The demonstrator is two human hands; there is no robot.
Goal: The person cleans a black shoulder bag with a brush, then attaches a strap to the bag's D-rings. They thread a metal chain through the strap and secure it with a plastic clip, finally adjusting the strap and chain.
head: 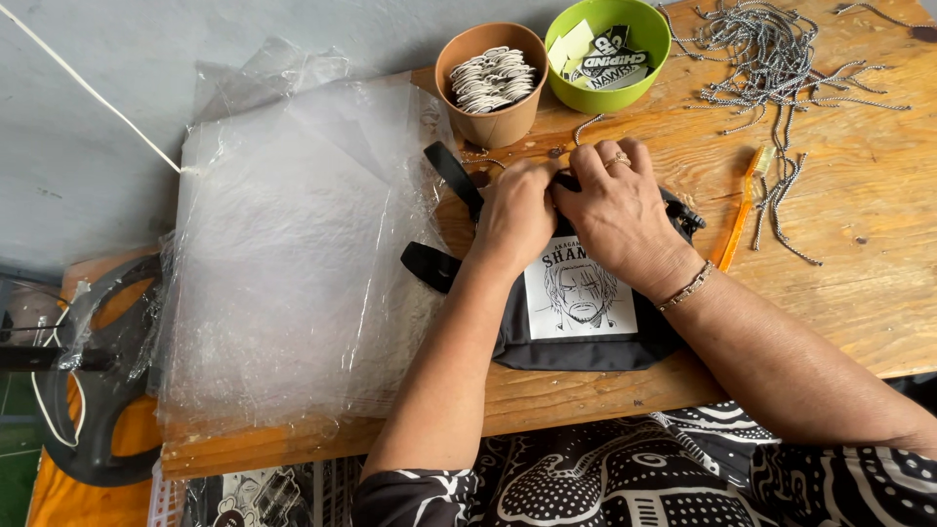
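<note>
black pouch (571, 342) top edge pinched by left hand (515, 217) and right hand (620, 210) | plastic sheets (293, 244) stacked left of hands

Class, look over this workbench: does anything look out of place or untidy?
The clear plastic sheets are crumpled and overhang the table's left edge; the cords lie tangled at top right.

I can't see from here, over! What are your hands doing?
Both hands, left hand and right hand, pinching black pouch top edge. Plastic bags stacked beside. Nothing blocking.
</note>
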